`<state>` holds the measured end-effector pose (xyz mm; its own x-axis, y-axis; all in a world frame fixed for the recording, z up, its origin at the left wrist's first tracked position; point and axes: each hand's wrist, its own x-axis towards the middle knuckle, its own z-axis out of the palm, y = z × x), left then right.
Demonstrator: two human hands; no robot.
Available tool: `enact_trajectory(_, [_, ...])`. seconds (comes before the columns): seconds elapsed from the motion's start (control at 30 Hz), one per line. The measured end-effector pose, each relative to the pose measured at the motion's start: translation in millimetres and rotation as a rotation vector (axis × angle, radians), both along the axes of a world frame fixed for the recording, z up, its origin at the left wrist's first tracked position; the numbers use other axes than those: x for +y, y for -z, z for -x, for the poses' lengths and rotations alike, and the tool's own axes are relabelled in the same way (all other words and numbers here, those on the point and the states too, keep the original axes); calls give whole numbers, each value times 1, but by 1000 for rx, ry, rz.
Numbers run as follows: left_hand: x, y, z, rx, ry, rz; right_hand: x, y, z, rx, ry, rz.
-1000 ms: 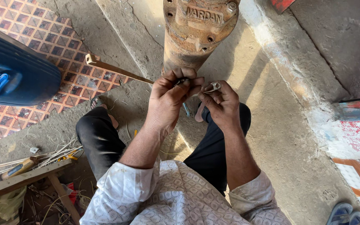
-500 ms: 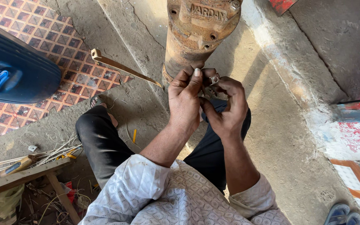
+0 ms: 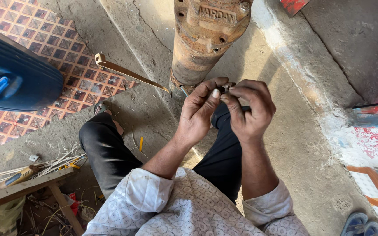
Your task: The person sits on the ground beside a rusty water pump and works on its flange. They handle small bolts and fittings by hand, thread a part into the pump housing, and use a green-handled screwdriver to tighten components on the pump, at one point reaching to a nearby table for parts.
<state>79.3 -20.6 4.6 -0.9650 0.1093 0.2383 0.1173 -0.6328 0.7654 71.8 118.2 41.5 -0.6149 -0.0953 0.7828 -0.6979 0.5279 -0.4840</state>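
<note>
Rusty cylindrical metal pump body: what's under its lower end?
Under the rusty cylindrical metal pump body, a thin grey wire emerges above bare concrete floor. The left hand and right hand, pinching a small metal fitting, cover the rest.

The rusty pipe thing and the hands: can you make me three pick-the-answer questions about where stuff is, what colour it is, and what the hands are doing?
1. Where is the long flat metal bar?
A. On the ground to the left of the rusty metal cylinder
B. On the person's lap
C. Lying on the blue container

2. What colour is the big container at the left edge?
A. Red
B. Blue
C. White

3. What are the hands doing?
A. Resting flat on the ground
B. Gripping the wooden bench
C. Left hand and right hand pinch a small metal part between their fingertips

Answers:
1. A, the bar slants across the concrete toward the cylinder's base.
2. B, its curved side is dark blue.
3. C, both sets of fingertips meet on the small part, in front of the cylinder.
</note>
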Motion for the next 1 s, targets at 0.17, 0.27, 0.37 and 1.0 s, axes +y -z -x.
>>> enact_trajectory(0.17, [-9,11,2,91,85,10,3,-6,4,1,-56,-24])
enact_trajectory(0.27, [-9,20,7,91,120,-56,3,-8,2,7,-63,-25])
enact_trajectory(0.37, [-9,28,10,67,140,-56,5,-10,0,8,-79,-40])
enact_trajectory(1.0, [-6,32,15,-35,46,58,20,7,-12,-241,-221,150])
